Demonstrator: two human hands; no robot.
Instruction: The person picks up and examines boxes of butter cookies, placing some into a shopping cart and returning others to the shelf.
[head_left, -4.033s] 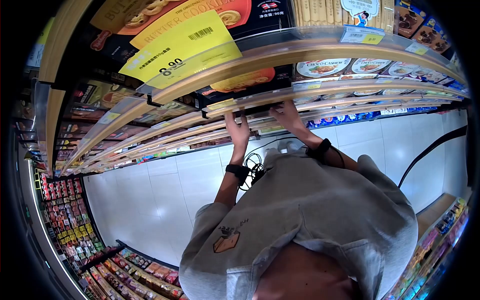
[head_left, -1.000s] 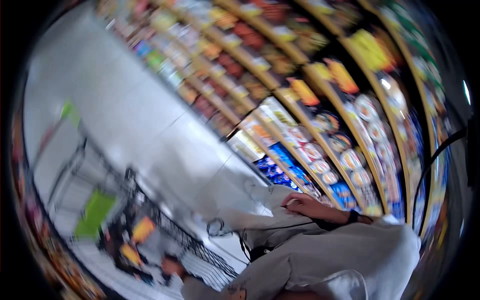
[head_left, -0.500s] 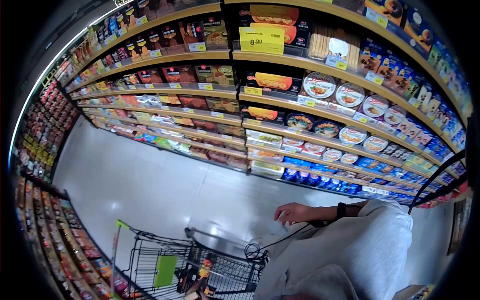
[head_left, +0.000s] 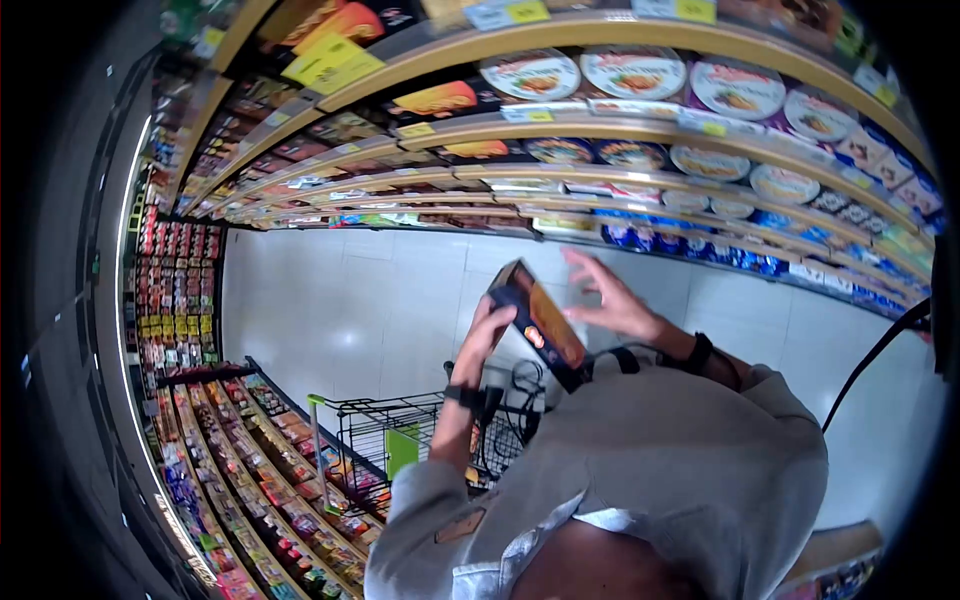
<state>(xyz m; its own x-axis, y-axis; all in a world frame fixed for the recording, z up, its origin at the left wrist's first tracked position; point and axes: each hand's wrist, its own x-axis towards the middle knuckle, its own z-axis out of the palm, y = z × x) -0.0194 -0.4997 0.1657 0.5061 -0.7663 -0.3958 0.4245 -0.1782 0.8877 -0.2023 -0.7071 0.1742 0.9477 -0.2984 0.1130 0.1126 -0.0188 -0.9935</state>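
The box (head_left: 545, 322), dark with an orange picture on its broad face, was held in the air at a tilt above the floor (head_left: 400, 285), in front of the person's chest. The left hand (head_left: 490, 330) was closed on the box's left edge, its thumb across the near side and its other fingers mostly hidden by the box. The right hand (head_left: 612, 303) was just to the right of the box, fingers spread and holding nothing; whether its thumb tip brushed the box could not be told. With one hand bearing the whole load at one side, the lower end seemed likely to swing, so the grip called for a firm thumb, yet light pressure, as the sides looked like thin card. The right hand seemed well placed to steady the free edge. Beyond the box ran the shelf (head_left: 590, 32), with round tins (head_left: 632, 75) on the level below; left of the box and lower stood the wire cart (head_left: 403, 448).
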